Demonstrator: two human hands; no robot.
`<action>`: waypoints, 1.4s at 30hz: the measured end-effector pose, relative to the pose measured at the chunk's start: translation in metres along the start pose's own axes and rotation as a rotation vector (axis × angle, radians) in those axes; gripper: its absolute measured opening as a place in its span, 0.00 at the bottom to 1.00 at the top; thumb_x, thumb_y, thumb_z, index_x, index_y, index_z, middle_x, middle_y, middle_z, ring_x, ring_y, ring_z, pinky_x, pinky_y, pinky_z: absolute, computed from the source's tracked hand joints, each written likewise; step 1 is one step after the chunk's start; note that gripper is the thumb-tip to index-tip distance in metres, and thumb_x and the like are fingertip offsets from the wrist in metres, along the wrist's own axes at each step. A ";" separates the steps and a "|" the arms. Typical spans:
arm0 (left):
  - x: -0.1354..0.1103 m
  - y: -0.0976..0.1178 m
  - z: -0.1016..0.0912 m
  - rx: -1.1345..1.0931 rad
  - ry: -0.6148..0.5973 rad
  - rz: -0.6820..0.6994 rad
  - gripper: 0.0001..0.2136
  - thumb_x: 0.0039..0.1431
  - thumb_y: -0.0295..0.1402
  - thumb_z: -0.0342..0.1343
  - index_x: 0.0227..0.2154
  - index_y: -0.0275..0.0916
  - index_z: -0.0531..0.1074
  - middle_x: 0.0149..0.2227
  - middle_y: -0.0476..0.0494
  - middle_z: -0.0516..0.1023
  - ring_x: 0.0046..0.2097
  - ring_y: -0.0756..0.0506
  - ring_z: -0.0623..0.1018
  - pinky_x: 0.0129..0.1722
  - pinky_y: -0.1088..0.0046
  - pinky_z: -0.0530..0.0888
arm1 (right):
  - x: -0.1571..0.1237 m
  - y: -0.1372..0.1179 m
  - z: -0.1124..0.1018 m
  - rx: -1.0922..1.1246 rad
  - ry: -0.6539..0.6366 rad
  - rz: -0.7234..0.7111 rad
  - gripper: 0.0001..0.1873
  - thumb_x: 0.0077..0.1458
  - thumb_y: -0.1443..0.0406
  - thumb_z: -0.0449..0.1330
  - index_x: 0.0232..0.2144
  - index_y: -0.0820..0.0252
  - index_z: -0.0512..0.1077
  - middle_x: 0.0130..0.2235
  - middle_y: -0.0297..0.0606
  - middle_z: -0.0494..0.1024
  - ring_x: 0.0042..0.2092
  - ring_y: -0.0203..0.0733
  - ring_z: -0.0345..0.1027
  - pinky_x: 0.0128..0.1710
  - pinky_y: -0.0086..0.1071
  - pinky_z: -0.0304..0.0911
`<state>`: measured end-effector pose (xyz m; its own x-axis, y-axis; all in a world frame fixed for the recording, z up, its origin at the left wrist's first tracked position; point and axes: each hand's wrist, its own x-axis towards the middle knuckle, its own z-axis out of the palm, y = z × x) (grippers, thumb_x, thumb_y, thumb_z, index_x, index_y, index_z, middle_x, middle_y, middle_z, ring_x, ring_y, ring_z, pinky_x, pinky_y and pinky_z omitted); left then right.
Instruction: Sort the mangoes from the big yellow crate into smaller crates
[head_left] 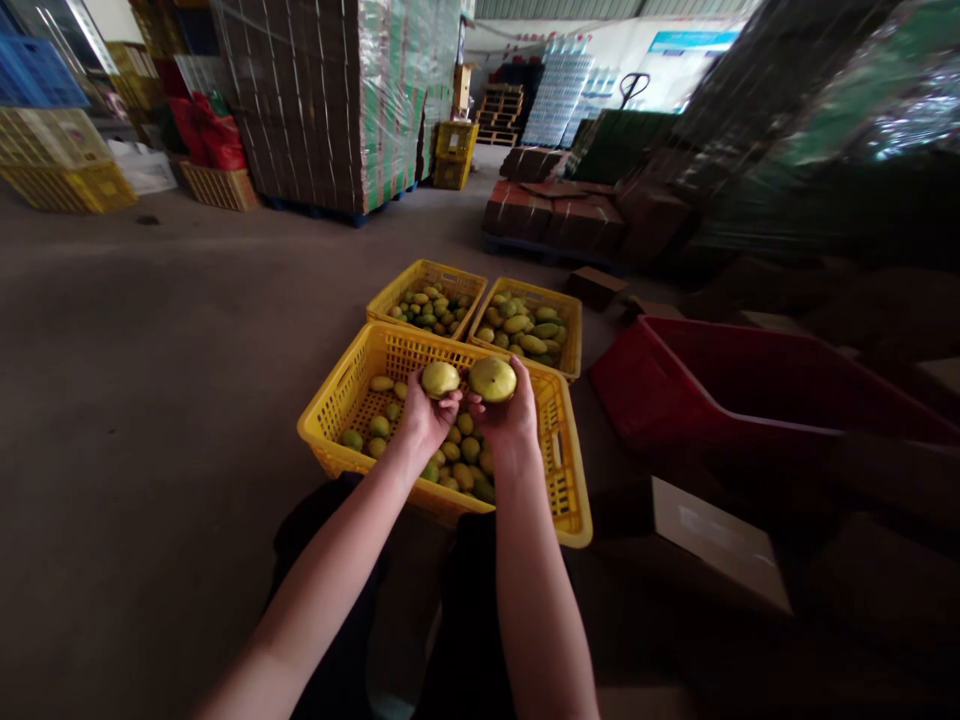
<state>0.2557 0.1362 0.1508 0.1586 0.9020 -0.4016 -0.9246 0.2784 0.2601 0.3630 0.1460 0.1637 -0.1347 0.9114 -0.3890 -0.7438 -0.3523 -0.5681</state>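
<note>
Both of my hands are raised side by side over a yellow plastic crate (330,400). My left hand (429,418) is closed around a yellow-green mango (440,379). A second, slightly larger mango (493,379) rests in the curled fingers of my right hand (517,412). Below them, more mangoes (466,452) lie loose in the crate, mostly toward its near side, with a few at its left. My forearms hide part of the crate's contents.
Two smaller yellow crates of mangoes, one at left (397,285) and one at right (574,320), stand just beyond. A red tub (637,385) and an opened cardboard box (712,540) are to the right. Wrapped pallet stacks (300,100) rise behind.
</note>
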 end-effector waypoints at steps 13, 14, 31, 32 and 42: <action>0.002 0.006 -0.001 0.044 0.088 0.236 0.11 0.59 0.41 0.55 0.35 0.37 0.72 0.30 0.48 0.75 0.28 0.50 0.72 0.27 0.77 0.71 | 0.012 0.002 -0.008 -0.162 -0.103 -0.064 0.14 0.53 0.53 0.61 0.34 0.57 0.72 0.26 0.32 0.78 0.26 0.39 0.72 0.20 0.29 0.66; 0.003 0.008 0.000 0.034 0.123 0.253 0.11 0.59 0.41 0.56 0.36 0.38 0.73 0.30 0.48 0.75 0.29 0.50 0.73 0.27 0.77 0.71 | 0.013 0.002 -0.010 -0.188 -0.111 -0.077 0.13 0.50 0.55 0.63 0.35 0.56 0.72 0.27 0.31 0.78 0.27 0.39 0.72 0.21 0.29 0.67; 0.000 0.015 -0.008 -0.126 0.118 0.278 0.10 0.61 0.40 0.51 0.31 0.39 0.70 0.28 0.48 0.74 0.29 0.50 0.75 0.28 0.77 0.75 | 0.017 0.022 0.005 -0.130 0.176 -0.060 0.20 0.56 0.49 0.57 0.29 0.60 0.71 0.19 0.33 0.75 0.20 0.37 0.70 0.17 0.27 0.66; 0.001 0.015 -0.009 -0.150 0.102 0.238 0.11 0.62 0.40 0.50 0.31 0.38 0.71 0.28 0.46 0.74 0.29 0.50 0.75 0.28 0.79 0.75 | 0.018 0.022 0.004 -0.110 0.170 -0.043 0.20 0.57 0.49 0.56 0.29 0.60 0.71 0.20 0.33 0.76 0.21 0.37 0.71 0.17 0.27 0.67; -0.001 0.026 -0.002 -0.051 0.026 0.163 0.12 0.64 0.30 0.44 0.34 0.37 0.74 0.31 0.44 0.76 0.30 0.50 0.77 0.28 0.78 0.76 | 0.005 0.013 0.007 -0.147 -0.016 -0.028 0.12 0.56 0.58 0.60 0.33 0.62 0.73 0.26 0.37 0.80 0.25 0.40 0.74 0.19 0.30 0.69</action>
<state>0.2304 0.1420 0.1561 -0.0036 0.9250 -0.3800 -0.9539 0.1109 0.2790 0.3482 0.1471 0.1591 -0.1268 0.9241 -0.3606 -0.6435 -0.3533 -0.6790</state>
